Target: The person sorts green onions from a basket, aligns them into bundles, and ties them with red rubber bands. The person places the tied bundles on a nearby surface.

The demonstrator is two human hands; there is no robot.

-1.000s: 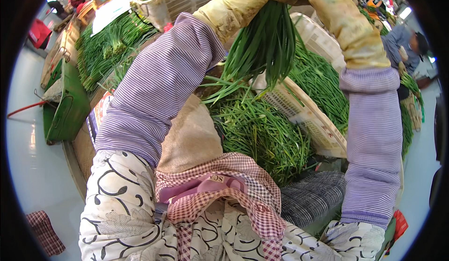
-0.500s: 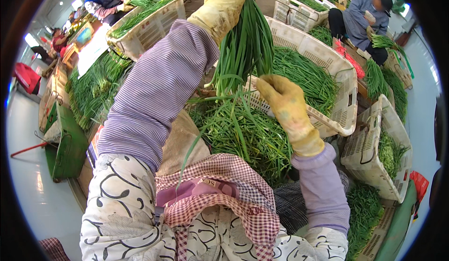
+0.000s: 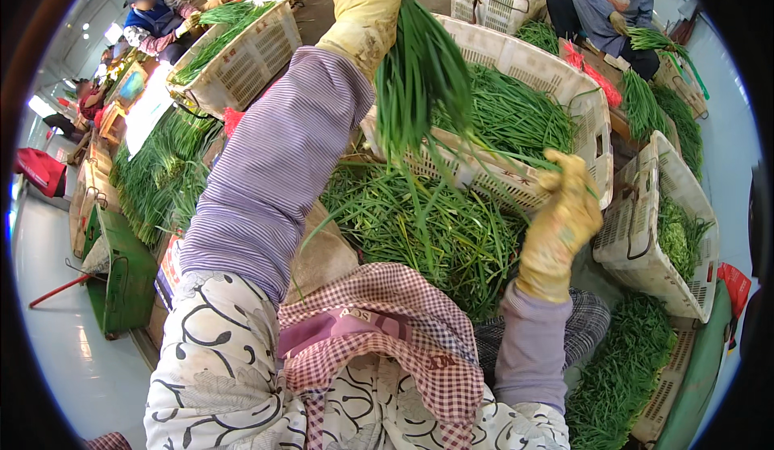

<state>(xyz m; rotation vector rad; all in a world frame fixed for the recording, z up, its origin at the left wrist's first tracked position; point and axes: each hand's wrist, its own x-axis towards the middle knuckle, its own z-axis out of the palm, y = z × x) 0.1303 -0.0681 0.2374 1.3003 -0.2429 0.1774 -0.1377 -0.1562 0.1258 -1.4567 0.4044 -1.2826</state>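
Observation:
My left hand (image 3: 367, 7), in a dirty yellow glove, grips a bunch of long green chive-like leaves (image 3: 419, 79) high up at the top centre; the leaves hang downward. My right hand (image 3: 565, 208), also gloved, is raised by the near right rim of a white plastic crate (image 3: 496, 39) holding more greens (image 3: 516, 111). Its fingers are curled, with a thin green leaf (image 3: 536, 160) at their tips. Below both hands lies a loose heap of cut leaves (image 3: 419, 248), beside a beige cloth (image 3: 318, 261).
Another white crate (image 3: 649, 224) stands at the right, a crate of greens (image 3: 234, 67) at the back left, a green bin (image 3: 121, 289) at the left. Co-workers sit at the back left (image 3: 157, 23) and back right (image 3: 605, 7). Piled greens (image 3: 149, 192) lie left.
My right hand has come down from the bunch held beside my left hand and moved outward to the right, a leaf at its fingers. My left hand has shifted left, still holding the bunch.

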